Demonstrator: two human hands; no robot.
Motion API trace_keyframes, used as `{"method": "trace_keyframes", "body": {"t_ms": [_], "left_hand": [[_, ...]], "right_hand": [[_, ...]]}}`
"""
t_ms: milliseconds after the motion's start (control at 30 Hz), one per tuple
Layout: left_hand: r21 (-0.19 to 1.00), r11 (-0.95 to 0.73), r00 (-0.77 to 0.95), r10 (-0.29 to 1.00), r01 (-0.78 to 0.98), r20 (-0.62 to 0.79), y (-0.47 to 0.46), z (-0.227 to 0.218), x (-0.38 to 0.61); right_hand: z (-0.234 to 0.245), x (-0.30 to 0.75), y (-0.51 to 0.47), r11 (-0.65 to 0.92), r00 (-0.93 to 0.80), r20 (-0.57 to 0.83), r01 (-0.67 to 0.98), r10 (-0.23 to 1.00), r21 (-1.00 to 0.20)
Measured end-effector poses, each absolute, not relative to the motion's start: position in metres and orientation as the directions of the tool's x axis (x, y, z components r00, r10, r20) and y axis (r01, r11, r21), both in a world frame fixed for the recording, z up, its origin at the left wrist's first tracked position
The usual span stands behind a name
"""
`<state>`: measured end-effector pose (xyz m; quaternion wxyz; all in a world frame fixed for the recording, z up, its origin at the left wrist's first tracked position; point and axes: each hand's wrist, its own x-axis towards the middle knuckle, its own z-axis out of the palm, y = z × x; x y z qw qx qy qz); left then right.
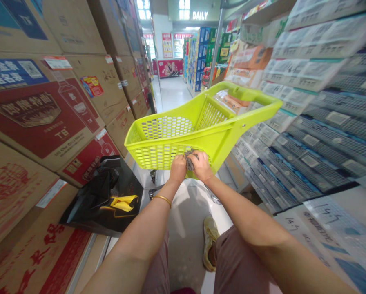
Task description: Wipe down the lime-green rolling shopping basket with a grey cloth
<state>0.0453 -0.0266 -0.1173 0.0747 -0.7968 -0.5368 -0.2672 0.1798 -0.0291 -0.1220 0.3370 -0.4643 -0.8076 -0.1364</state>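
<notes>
A lime-green plastic shopping cart [232,122] stands tilted in the aisle right in front of me. My left hand [178,168] and my right hand [201,165] meet at its near wall, both closed around a small grey crumpled thing [189,160], perhaps a cloth, pressed against the cart. A thin gold bangle [162,199] sits on my left wrist. An orange packet [232,103] lies inside the cart at its far end.
Stacked cardboard boxes [48,114] line the left side, with a black bag [106,196] on the floor beside them. Shelves of packaged goods [318,122] fill the right. The white-floored aisle [170,92] runs ahead to more displays. My shoe [210,241] shows below.
</notes>
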Motion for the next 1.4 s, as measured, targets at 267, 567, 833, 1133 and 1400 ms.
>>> {"method": "trace_keyframes", "body": {"t_ms": [267, 567, 833, 1133, 1400], "left_hand": [[0.126, -0.45, 0.328, 0.789, 0.884, 0.52, -0.026, -0.123, 0.04], [0.071, -0.421, 0.329, 0.794, 0.904, 0.512, -0.03, -0.126, 0.038], [0.069, -0.419, 0.331, 0.798, 0.905, 0.504, -0.029, -0.123, 0.039], [0.096, -0.429, 0.327, 0.798, 0.898, 0.507, -0.03, -0.122, 0.038], [0.065, -0.439, 0.35, 0.788, 0.896, 0.507, -0.032, -0.121, 0.036]], "right_hand": [[-0.129, 0.182, -0.038, 0.508, -0.405, 0.542, 0.86, 0.736, -0.047], [-0.123, 0.178, -0.042, 0.521, -0.469, 0.507, 0.853, 0.723, 0.046], [-0.081, 0.181, -0.034, 0.442, -0.214, 0.716, 0.885, 0.664, -0.145], [-0.111, 0.179, -0.039, 0.469, -0.363, 0.582, 0.882, 0.728, -0.036], [-0.133, 0.179, -0.045, 0.508, -0.479, 0.449, 0.859, 0.754, 0.063]]}}
